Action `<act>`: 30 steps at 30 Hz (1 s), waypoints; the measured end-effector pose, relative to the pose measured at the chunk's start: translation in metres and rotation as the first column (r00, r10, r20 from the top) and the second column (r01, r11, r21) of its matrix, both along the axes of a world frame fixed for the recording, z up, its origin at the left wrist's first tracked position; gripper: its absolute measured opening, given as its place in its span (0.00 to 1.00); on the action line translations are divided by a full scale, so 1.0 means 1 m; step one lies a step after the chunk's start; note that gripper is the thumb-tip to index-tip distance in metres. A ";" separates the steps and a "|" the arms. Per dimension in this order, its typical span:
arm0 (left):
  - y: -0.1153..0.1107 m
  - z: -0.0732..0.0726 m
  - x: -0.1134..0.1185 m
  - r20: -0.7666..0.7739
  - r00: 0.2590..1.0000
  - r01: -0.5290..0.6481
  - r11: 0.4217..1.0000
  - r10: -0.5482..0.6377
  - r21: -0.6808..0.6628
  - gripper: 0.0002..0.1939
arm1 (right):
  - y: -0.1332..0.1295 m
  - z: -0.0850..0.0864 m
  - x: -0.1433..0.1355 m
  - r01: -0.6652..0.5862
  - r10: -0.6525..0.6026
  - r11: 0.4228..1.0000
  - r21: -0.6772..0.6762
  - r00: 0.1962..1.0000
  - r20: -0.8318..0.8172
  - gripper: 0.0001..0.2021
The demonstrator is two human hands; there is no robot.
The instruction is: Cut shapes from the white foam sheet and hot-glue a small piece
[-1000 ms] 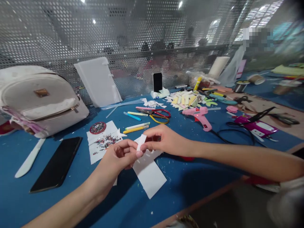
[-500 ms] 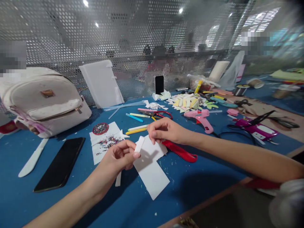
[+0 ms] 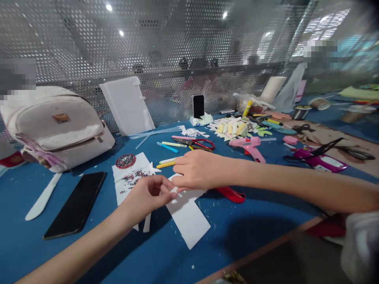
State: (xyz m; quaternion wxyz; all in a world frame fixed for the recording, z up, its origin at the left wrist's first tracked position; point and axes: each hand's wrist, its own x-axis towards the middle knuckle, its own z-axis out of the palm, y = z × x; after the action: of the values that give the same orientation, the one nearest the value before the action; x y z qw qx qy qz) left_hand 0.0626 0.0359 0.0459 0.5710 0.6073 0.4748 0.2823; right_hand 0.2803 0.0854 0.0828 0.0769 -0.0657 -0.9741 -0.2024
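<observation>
My left hand (image 3: 149, 193) pinches a small white paper strip (image 3: 174, 190) between thumb and fingertips. My right hand (image 3: 197, 169) reaches over from the right, its fingers closed at the strip's upper end, and hides most of it. Beneath both hands lies a cut piece of white paper (image 3: 191, 227). The red handle of a cutter (image 3: 233, 195) sticks out under my right wrist. Left of my hands, a white sheet (image 3: 119, 187) bears loose beads (image 3: 133, 178), a small round red-rimmed dish of beads (image 3: 125, 161) and, at its edge, a white paper star (image 3: 152, 169).
A black phone (image 3: 77, 205) and a white plastic knife (image 3: 44, 197) lie at left, before a white backpack (image 3: 65, 122). Markers (image 3: 168, 147), scissors (image 3: 204, 144), a pile of paper pieces (image 3: 231, 127) and a pink glue gun (image 3: 250, 146) lie farther back. A phone (image 3: 198, 105) stands upright.
My right hand has moved left and down from beside the strip onto its upper end, turning its back to view. My left hand keeps its pinch and has barely moved.
</observation>
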 end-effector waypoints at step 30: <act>0.023 -0.009 -0.047 -0.494 0.838 0.415 0.859 -0.233 0.299 0.11 | 0.142 -0.019 0.043 0.884 -0.903 0.430 -0.184 0.417 -0.108 0.15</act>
State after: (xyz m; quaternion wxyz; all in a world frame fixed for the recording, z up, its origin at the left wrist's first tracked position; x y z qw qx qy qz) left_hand 0.0154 0.0589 0.0366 0.3544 0.8299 0.4126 0.1239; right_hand 0.3232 0.2275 0.0638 0.0468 -0.5961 -0.7861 -0.1567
